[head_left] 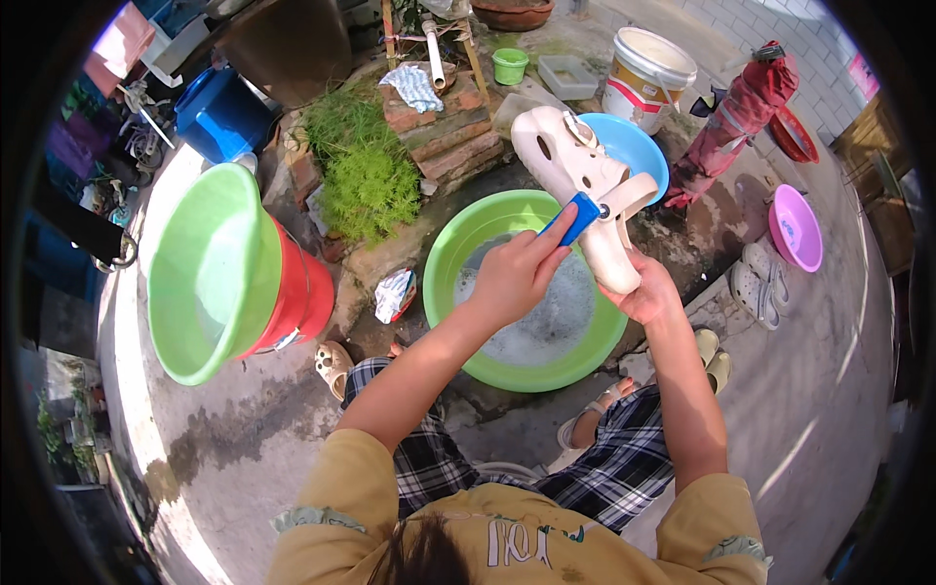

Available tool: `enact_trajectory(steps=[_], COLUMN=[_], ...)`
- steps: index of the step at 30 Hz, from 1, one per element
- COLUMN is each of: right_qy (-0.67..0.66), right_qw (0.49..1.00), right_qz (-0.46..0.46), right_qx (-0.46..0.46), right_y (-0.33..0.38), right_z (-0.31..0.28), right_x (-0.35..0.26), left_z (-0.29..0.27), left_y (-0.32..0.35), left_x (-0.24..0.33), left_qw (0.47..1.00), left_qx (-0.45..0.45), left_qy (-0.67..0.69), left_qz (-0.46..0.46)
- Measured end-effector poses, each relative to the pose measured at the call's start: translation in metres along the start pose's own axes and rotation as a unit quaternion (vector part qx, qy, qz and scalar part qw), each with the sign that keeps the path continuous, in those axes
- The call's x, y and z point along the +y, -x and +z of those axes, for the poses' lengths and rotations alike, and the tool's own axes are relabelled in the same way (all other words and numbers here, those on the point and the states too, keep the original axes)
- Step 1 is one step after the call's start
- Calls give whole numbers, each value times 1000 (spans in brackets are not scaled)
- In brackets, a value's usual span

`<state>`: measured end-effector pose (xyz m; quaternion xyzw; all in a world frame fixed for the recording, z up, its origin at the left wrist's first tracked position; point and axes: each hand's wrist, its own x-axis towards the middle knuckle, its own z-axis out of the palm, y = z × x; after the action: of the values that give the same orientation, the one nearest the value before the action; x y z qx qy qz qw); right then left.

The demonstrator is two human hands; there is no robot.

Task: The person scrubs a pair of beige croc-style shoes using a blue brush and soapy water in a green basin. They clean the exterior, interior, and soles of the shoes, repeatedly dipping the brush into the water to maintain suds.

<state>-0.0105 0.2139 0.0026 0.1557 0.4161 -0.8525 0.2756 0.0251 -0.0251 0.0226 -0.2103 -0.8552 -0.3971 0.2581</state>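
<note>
My left hand (517, 276) grips a small blue brush (579, 216), pressed against the side of a cream-coloured clog (612, 242). My fingers wrap its handle, and the bristles are hidden from here. At the clog's near end, my right hand (648, 291) holds it up, tilted. Below both hands stands a light green basin (609, 356) with cloudy, foamy water in it. The clog hangs over the basin's right side.
To the left, another green basin (171, 336) leans on a red bucket (302, 283). A crumpled packet (395, 294) lies between them. Beyond the clog are a blue basin (639, 146) and a white bucket (648, 73). Grey clogs (756, 288) and a pink basin (795, 229) sit right.
</note>
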Motion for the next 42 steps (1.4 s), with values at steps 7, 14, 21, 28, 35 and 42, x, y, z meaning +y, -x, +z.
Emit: enact_trajectory(steps=[7,14,21,28,35,42], right_qy=[-92,-250,-239,142,151,185], right_qw=[984,907,921,989,973,976], right_qz=[137,258,270,-38,-168,-111], right_qx=[-72,-220,-148,7,49,-9], right_y=[-10,-1,-14,19,14,22], right_z=[-10,8,2,44,55,61], right_x=[13,1,8,5,14,28], left_z=[-15,-25,-9,-34,25,16], left_y=[-19,-25,-3,-34,2,-20], left_x=[-21,-7,15,-40,6,-48], left_qw=[984,996,999,976,946,928], left_qx=[74,69,-12,104,68,124], left_qy=[38,-50,-18,-70,232,213], left_qz=[-158,-31,-39,-180,-216,-279])
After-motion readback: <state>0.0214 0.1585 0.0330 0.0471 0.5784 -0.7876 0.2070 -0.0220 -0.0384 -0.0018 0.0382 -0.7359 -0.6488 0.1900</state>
